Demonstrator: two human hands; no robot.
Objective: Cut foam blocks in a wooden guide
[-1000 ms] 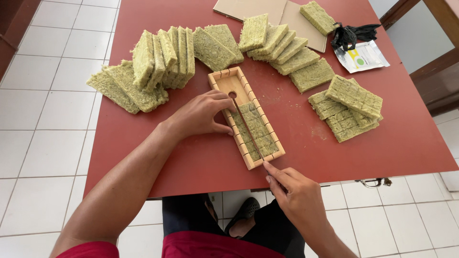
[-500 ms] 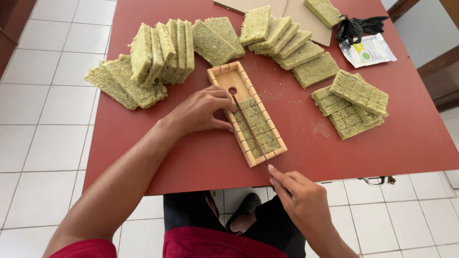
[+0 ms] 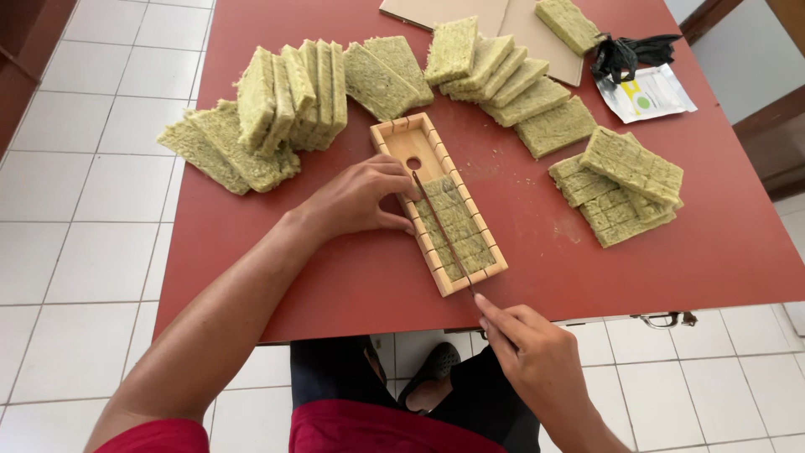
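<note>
My left hand [image 3: 360, 200] rests against the side of the wooden tray [image 3: 438, 204] on the red counter [image 3: 251, 252], steadying it without closing round it. My right hand's [image 3: 537, 361] grip is pinched on a thin blade [image 3: 443, 233], laid lengthwise along the green slab [image 3: 457, 231] inside the tray (more green slabs [image 3: 285, 101] lie stacked beyond).
</note>
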